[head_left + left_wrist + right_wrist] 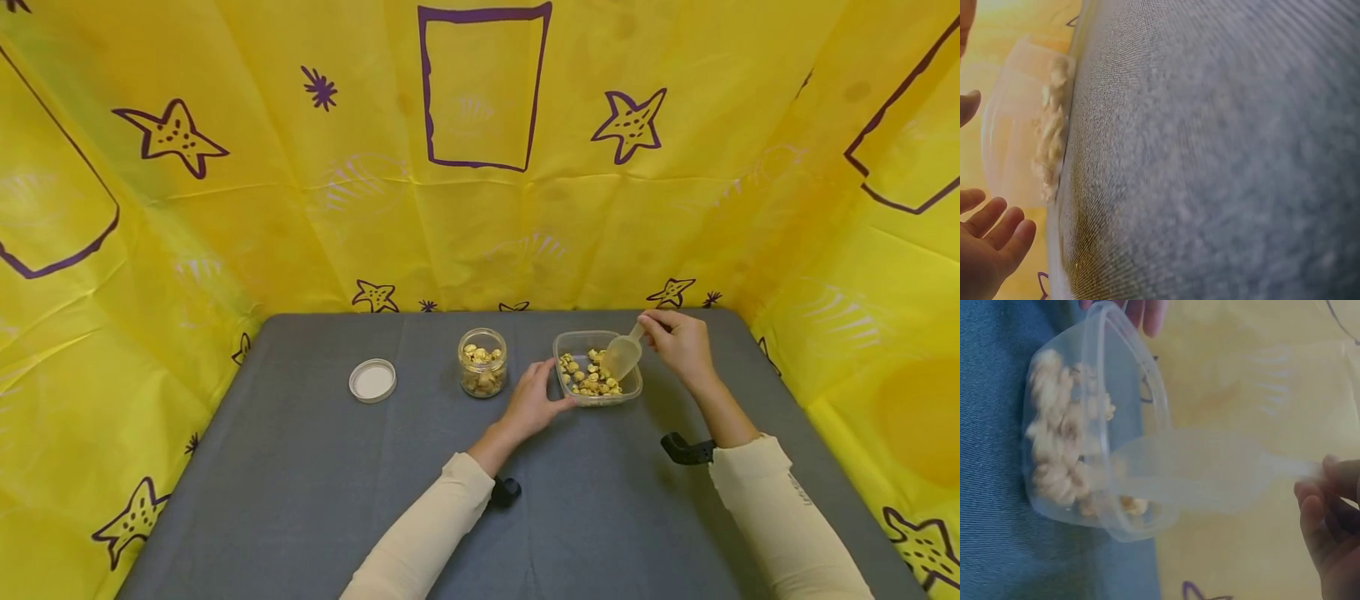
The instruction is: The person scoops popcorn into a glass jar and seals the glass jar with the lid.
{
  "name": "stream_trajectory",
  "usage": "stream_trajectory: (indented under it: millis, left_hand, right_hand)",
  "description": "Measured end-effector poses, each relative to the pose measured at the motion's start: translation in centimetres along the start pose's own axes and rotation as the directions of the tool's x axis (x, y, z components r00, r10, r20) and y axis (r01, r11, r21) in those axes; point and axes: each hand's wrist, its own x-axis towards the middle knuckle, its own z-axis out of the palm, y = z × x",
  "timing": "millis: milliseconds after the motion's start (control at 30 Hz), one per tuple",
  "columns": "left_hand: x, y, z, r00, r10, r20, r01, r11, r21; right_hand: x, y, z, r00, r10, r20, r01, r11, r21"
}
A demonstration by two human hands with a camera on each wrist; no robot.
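My right hand (682, 346) pinches the handle of a translucent plastic scoop (622, 357) between thumb and fingers. The scoop tilts down, its bowl end over the right side of a clear plastic container (630, 395). Pieces of popcorn (1054, 437) cover much of the container's bottom. At the container's left front corner is my left hand (534, 403), fingers along the left side and thumb near the front; its fingers (1007, 231) look fairly straight and spread. Left of this hand stands an uncapped glass jar (483, 385) with popcorn in it.
A round white lid (372, 381) lies on the grey tabletop (300, 492), left of the jar. Yellow cloth (480, 225) with purple drawings hangs behind the table and along both sides. Dark wrist cameras show under both forearms.
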Motion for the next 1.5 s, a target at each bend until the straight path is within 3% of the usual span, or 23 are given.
stream_trajectory:
  millis: [133,233,333,533,733,800,900,1000,1067,1133,1267,1333,1400,1500]
  left_hand:
    - [0.0,0.2,0.2,1.000,-0.002,0.001,0.002,1.000,-0.001]
    - [0.1,0.2,0.2,1.000,0.005,-0.004,-0.005,1.000,-0.003]
    - [0.1,0.1,0.3,1.000,0.011,-0.007,-0.011,1.000,-0.008]
    - [0.3,0.1,0.3,1.000,0.011,-0.013,-0.011,1.000,-0.013]
    - [0.2,0.1,0.3,1.000,0.016,-0.025,-0.017,1.000,-0.019]
    - [0.2,0.1,0.3,0.999,0.021,-0.029,-0.022,1.000,-0.020]
    - [0.2,0.1,0.3,0.999,0.025,-0.026,-0.025,1.000,-0.016]
    - [0.2,-0.1,0.4,0.999,0.027,-0.025,-0.028,0.999,-0.018]
    - [0.3,-0.1,0.4,0.999,0.026,-0.025,-0.027,0.999,-0.018]
    - [0.4,-0.2,0.4,1.000,0.021,-0.023,-0.021,1.000,-0.013]
    - [0.4,-0.2,0.4,1.000,0.016,-0.016,-0.016,1.000,0.005]
    - [0.4,-0.2,0.4,1.000,0.023,-0.018,-0.023,1.000,0.005]
    - [0.4,-0.2,0.4,0.999,0.029,-0.024,-0.029,1.000,0.001]
    - [0.3,-0.1,0.4,0.999,0.035,-0.032,-0.035,0.999,0.000]
  right_hand:
    - [0.0,0.9,0.3,0.989,0.126,0.072,-0.131,0.989,0.067]
    - [-0.2,1.8,0.4,0.971,0.208,0.116,-0.227,0.956,0.187]
    - [-0.6,2.7,0.8,0.943,0.293,0.157,-0.329,0.891,0.312]
    - [-2.0,4.0,2.1,0.868,0.421,0.263,-0.496,0.730,0.470]
    - [-2.7,4.5,2.8,0.826,0.479,0.296,-0.549,0.565,0.616]
    - [-2.7,4.6,2.9,0.818,0.487,0.306,-0.555,0.527,0.644]
    - [-2.8,4.5,2.8,0.809,0.488,0.327,-0.564,0.489,0.665]
    - [-2.9,4.6,2.8,0.811,0.464,0.358,-0.569,0.477,0.670]
    - [-2.8,4.5,2.6,0.805,0.456,0.380,-0.577,0.452,0.680]
    - [-2.8,4.4,2.4,0.788,0.456,0.414,-0.597,0.402,0.694]
    - [-2.8,4.4,1.8,0.733,0.472,0.490,-0.648,0.265,0.714]
    - [-2.8,4.5,1.6,0.712,0.482,0.511,-0.663,0.221,0.715]
    - [-2.8,4.6,1.4,0.700,0.487,0.523,-0.671,0.197,0.715]
    - [-2.7,4.7,1.2,0.696,0.494,0.521,-0.672,0.191,0.716]
